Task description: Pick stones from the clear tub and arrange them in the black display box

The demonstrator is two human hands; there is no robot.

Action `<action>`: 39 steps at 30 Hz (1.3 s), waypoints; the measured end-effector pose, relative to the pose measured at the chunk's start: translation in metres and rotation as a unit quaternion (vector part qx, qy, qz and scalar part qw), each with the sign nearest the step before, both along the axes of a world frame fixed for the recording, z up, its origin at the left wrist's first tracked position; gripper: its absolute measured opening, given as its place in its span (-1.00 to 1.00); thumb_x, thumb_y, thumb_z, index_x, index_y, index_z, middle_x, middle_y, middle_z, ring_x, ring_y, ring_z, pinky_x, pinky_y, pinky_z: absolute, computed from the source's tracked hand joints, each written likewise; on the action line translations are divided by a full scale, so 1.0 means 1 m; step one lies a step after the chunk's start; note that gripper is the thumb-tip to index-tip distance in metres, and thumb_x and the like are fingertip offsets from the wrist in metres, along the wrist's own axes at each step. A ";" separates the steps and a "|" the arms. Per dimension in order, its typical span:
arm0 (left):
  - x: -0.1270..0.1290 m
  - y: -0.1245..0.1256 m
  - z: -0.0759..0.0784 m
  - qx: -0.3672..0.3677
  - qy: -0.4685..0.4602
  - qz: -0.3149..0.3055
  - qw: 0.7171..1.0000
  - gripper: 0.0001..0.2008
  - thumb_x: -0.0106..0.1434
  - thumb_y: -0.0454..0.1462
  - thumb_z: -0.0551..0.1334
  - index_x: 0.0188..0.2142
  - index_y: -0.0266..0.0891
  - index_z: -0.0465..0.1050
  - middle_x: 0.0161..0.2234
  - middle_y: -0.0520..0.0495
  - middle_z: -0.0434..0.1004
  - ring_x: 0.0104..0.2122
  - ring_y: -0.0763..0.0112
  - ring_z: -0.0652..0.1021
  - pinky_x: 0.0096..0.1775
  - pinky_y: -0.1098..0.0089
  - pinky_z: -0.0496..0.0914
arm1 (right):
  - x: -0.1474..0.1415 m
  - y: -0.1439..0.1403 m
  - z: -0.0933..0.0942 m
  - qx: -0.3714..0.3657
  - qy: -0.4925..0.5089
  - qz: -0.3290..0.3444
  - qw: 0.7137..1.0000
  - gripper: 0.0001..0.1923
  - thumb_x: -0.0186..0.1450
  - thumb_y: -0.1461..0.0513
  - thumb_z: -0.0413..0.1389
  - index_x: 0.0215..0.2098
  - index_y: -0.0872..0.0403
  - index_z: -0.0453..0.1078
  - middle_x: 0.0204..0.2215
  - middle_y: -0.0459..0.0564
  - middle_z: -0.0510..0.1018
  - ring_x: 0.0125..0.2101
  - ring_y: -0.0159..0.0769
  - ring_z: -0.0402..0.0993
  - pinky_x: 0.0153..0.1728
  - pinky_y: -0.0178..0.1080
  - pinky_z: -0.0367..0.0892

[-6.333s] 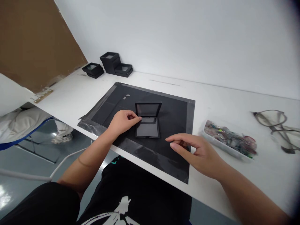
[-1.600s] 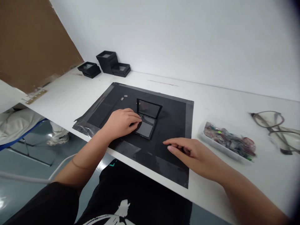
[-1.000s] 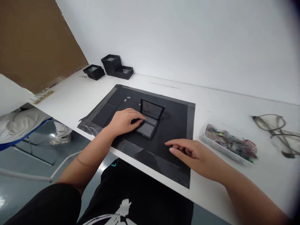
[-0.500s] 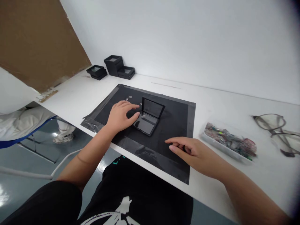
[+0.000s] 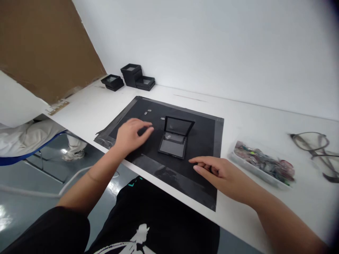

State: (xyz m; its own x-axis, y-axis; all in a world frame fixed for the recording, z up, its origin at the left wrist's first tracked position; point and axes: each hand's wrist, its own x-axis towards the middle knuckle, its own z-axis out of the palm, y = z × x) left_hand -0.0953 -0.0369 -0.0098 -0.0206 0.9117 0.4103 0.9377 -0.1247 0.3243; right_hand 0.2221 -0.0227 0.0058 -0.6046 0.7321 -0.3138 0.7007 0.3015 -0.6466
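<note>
A small black box lies on the black mat with its windowed lid raised. Inside it, near the hinge, is a small clear piece. My left hand hovers just left of the box, thumb and forefinger apart, with nothing between them. To the right of the box, my right hand is held low over the mat, fingers partly curled and thumb apart; it touches neither box nor lid. Behind the box lies one small clear piece, and two more, a clear piece among them, lie further left.
Stacked black boxes stand at the back left, with another pair of boxes beside them. On the right are a clear plastic tray of small mixed items and a pair of glasses. Someone's seated leg shows at far left.
My left hand has drawn back to the left, off the box. The box has turned on the mat and sits slightly further right. My right hand has hardly moved.
</note>
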 end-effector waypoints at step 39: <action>0.107 -0.047 0.064 0.053 -0.631 -0.253 0.732 -0.90 0.25 -0.18 0.35 -0.41 -0.03 0.62 -0.45 0.10 0.59 -0.44 0.52 0.53 -0.43 0.44 0.44 | 0.010 -0.004 -0.013 0.036 0.268 -0.040 0.962 -0.66 0.43 0.04 -0.01 -0.12 0.01 0.54 -0.52 -0.07 0.52 -0.50 -0.36 0.45 -0.47 -0.31 0.37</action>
